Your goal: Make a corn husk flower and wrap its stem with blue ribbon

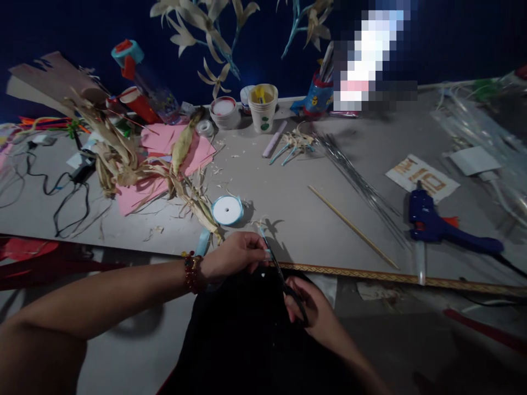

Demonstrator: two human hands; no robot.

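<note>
My left hand (241,253) is at the table's front edge, thumb and fingers pinched on a thin stem wrapped in light blue (262,232), with pale petal-like bits at its top. My right hand (310,307), lower and to the right, grips black-handled scissors (280,274). Their blades point up and left, right beside the left fingertips and the stem. I cannot tell whether the blades touch it. A roll of light-blue tape (227,210) lies flat just beyond my left hand, and a strip of blue ribbon (202,242) shows near the wrist.
Dried corn husks (119,148) are heaped on pink paper (197,145) at left. Metal wires (358,181), a wooden stick (352,225) and a blue glue gun (436,225) lie at right. Paper cups (263,109) and small husk flowers (294,142) stand or lie behind.
</note>
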